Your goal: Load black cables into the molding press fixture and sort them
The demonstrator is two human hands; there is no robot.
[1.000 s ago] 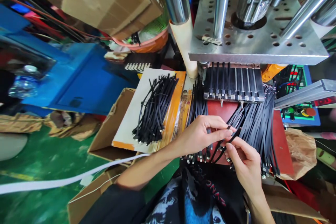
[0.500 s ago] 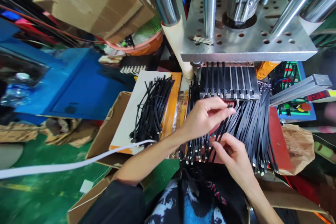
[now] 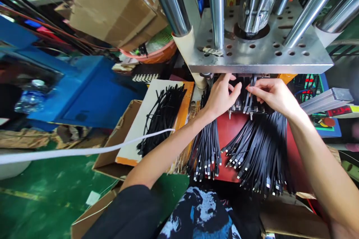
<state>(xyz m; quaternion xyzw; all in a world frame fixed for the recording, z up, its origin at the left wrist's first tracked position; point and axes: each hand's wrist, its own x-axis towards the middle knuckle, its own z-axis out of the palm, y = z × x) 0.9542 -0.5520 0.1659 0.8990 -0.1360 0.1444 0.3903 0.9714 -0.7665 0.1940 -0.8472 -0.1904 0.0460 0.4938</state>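
Note:
My right hand (image 3: 273, 93) pinches a black flat cable (image 3: 247, 101) with silver ends over the slotted metal fixture (image 3: 237, 106) under the press plate. To its left, my left hand (image 3: 224, 95) reaches over the same fixture, thumb apart from the forefinger. Its fingertips lie close below the plate's edge and are partly hidden. Below the fixture, a wide fan of black cables (image 3: 260, 153) spreads over the red surface (image 3: 231, 130). A narrower bundle of cables (image 3: 209, 149) lies beside it, under my left wrist.
Just above my hands hangs the thick steel press plate (image 3: 260, 58) with its steel posts (image 3: 216, 11). Another pile of black cables (image 3: 165, 112) lies on a white board (image 3: 137, 130) at left. A control box (image 3: 331, 123) with buttons stands right. A white cord (image 3: 98, 147) crosses the left.
Both hands have moved up from the loose cables to the fixture below the plate. The right hand now holds a cable over the slots. The view has shifted slightly.

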